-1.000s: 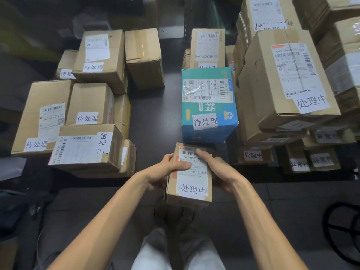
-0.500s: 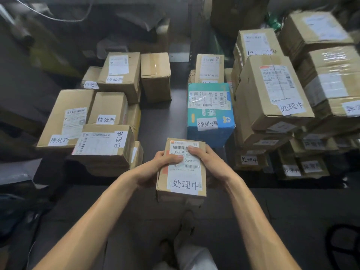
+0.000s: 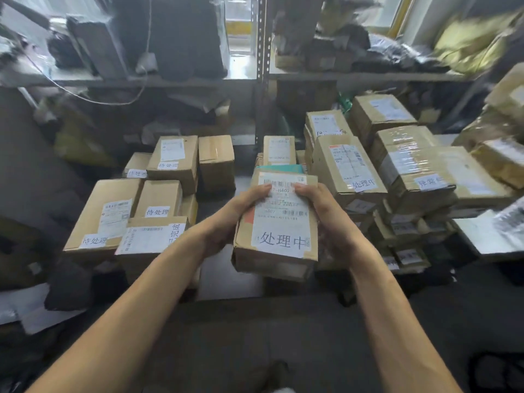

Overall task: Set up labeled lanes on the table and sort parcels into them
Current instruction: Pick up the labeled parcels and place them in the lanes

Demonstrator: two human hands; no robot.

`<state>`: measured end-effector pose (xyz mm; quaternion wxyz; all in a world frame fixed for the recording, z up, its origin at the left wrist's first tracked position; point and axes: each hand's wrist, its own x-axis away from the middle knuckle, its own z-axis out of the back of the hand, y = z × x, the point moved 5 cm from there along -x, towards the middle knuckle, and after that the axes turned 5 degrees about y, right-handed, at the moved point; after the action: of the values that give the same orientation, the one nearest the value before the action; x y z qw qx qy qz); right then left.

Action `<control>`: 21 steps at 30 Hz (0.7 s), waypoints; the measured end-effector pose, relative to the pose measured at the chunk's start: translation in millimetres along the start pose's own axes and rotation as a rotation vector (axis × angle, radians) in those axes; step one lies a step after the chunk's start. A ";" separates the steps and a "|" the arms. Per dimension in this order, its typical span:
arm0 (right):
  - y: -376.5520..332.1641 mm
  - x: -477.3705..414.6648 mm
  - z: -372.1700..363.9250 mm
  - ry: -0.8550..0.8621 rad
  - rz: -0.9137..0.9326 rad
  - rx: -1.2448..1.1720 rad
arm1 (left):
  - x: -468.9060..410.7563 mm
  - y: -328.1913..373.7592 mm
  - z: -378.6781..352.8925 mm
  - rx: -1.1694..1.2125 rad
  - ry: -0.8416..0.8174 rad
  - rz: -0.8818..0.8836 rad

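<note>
Holding small brown cardboard parcel (image 3: 279,222) at centre frame, clear above the dark table (image 3: 241,182): left hand (image 3: 226,222) curled round its left edge, right hand (image 3: 326,219) round its right, thumbs on the white shipping label. Risk of toppling the tall cardboard stack (image 3: 348,171) right of centre, marked alike, if set down carelessly there. Long axis running bottom-to-top of frame, labelled face up, large-character tag nearest the bottom.

You are working with 2 uncovered forearms: the left forearm (image 3: 141,293) and the right forearm (image 3: 382,302) are running bare from wrist to the view's lower edge. Your left hand (image 3: 226,219) and right hand (image 3: 326,214) are going bare too. A sliver of pale cloth (image 3: 283,390) is showing below, too small to identify.
</note>
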<state>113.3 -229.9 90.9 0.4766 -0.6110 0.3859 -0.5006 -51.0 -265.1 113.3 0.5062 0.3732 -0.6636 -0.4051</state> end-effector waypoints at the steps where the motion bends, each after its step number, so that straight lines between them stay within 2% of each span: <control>1: -11.8 -1.8 7.2 0.027 0.027 0.000 | -4.9 12.6 -6.3 0.017 -0.005 -0.030; 6: -55.5 -22.7 48.9 0.136 0.141 -0.057 | -42.8 63.3 -34.7 0.074 0.038 -0.190; 10: -69.1 -63.0 85.4 0.157 0.172 -0.083 | -104.7 71.7 -45.7 0.105 0.061 -0.180; 17: -101.1 -166.1 145.4 0.222 0.093 -0.246 | -241.1 107.3 -59.9 0.140 0.266 -0.166; 21: -118.6 -236.5 165.1 0.241 0.028 -0.305 | -301.3 133.8 -77.8 0.214 0.204 -0.182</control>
<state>226.8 56.2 140.9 0.3358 -0.6063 0.5200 -0.4993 76.3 47.9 136.8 0.4895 0.5228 -0.6116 -0.3362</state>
